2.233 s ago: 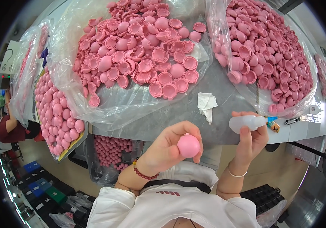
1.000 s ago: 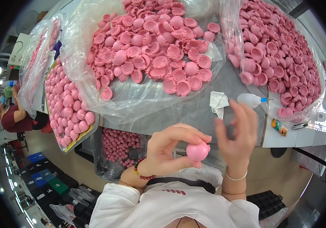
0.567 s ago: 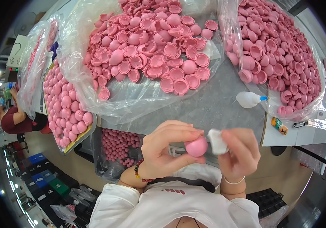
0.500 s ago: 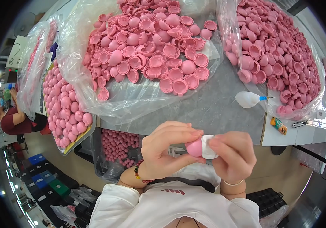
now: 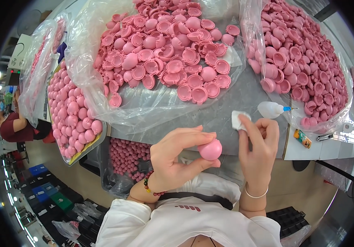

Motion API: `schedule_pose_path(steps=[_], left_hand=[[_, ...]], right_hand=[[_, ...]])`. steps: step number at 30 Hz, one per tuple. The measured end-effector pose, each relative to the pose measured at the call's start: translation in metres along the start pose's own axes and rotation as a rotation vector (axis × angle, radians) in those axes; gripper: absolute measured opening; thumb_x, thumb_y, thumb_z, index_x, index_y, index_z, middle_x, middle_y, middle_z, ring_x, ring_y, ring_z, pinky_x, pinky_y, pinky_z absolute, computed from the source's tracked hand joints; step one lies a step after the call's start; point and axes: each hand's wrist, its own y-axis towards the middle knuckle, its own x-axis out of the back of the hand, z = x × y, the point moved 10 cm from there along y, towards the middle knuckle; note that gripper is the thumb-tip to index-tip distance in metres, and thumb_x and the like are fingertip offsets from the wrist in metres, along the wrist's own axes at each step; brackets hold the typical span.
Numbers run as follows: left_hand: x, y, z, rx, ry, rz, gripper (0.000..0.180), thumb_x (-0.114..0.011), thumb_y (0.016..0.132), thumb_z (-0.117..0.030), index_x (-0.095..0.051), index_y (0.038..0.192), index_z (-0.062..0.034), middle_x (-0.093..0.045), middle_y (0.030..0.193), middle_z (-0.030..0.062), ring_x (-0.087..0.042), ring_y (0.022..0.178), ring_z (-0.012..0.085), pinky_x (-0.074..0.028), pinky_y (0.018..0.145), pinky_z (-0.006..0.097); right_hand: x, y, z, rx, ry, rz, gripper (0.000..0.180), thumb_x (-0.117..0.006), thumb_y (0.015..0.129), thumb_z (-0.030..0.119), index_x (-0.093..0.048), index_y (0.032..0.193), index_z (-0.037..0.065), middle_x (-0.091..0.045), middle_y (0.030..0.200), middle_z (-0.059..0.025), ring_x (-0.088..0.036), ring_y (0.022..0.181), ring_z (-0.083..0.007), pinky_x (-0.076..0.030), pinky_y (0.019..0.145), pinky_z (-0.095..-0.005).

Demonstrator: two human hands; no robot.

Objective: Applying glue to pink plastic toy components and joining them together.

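Observation:
A round pink plastic ball (image 5: 210, 150) is pinched between the thumb and fingers of my left hand (image 5: 177, 158), just over the near edge of the table. My right hand (image 5: 258, 144) grips a folded white cloth (image 5: 239, 120) by its edge, apart from the ball and over the grey tabletop. Close beyond that hand lies a white squeeze bottle (image 5: 269, 109) with a blue needle tip. Ahead of both hands, loose pink half shells (image 5: 173, 66) are heaped on a clear plastic sheet.
A second pile of pink half shells (image 5: 304, 61) fills a clear bag at right. Closed balls crowd a tray (image 5: 98, 140) at left, and more sit in a dark bin (image 5: 106, 177) below. An orange-green tube (image 5: 302, 138) lies at right. Another person (image 5: 14, 127) sits far left.
My right hand has drawn the white cloth off the ball, moving it away and to the right. The left hand keeps its hold on the ball in nearly the same place.

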Motion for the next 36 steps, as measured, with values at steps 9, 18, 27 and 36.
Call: schedule_pose_path(steps=[9, 18, 27, 36], left_hand=[[0.139, -0.009, -0.027, -0.141, 0.735, -0.704, 0.03, -0.065, 0.069, -0.001, -0.056, 0.098, 0.0015, -0.061, 0.092, 0.0104, -0.058, 0.088, 0.0236, -0.044, 0.083, 0.033], [0.178, -0.003, -0.042, -0.065, 1.317, -0.698, 0.026, -0.061, 0.074, -0.01, -0.061, 0.098, -0.0027, -0.06, 0.102, 0.0094, -0.052, 0.1, 0.0258, -0.036, 0.089, 0.037], [0.135, 0.025, -0.001, 0.21, 1.43, -0.374, 0.015, -0.069, 0.069, -0.022, -0.061, 0.07, -0.0088, -0.054, 0.079, 0.0046, -0.047, 0.083, 0.0228, -0.037, 0.074, 0.035], [-0.013, 0.011, 0.015, 0.327, -0.521, 0.073, 0.02, -0.061, 0.077, -0.002, -0.047, 0.09, -0.0039, -0.057, 0.098, 0.015, -0.056, 0.078, 0.0143, -0.045, 0.069, 0.026]], right_hand=[[0.058, -0.025, -0.049, -0.095, 0.418, -0.652, 0.033, -0.07, 0.063, 0.004, -0.057, 0.094, 0.001, -0.056, 0.086, -0.0081, -0.049, 0.072, -0.017, -0.036, 0.06, -0.0246], [0.006, 0.005, -0.074, -0.311, 0.201, -0.042, 0.031, -0.068, 0.07, 0.012, -0.055, 0.095, -0.001, -0.06, 0.087, -0.0033, -0.047, 0.069, -0.0116, -0.032, 0.057, -0.0227], [0.027, -0.022, -0.071, -0.295, 0.629, -0.243, 0.026, -0.06, 0.078, 0.012, -0.054, 0.093, -0.008, -0.06, 0.091, -0.0166, -0.057, 0.085, -0.0194, -0.044, 0.077, -0.0278], [0.008, -0.027, -0.017, -0.208, 1.159, -0.046, 0.046, -0.054, 0.081, 0.037, -0.044, 0.096, -0.006, -0.055, 0.068, -0.0167, -0.049, 0.053, -0.0177, -0.038, 0.045, -0.0234]])
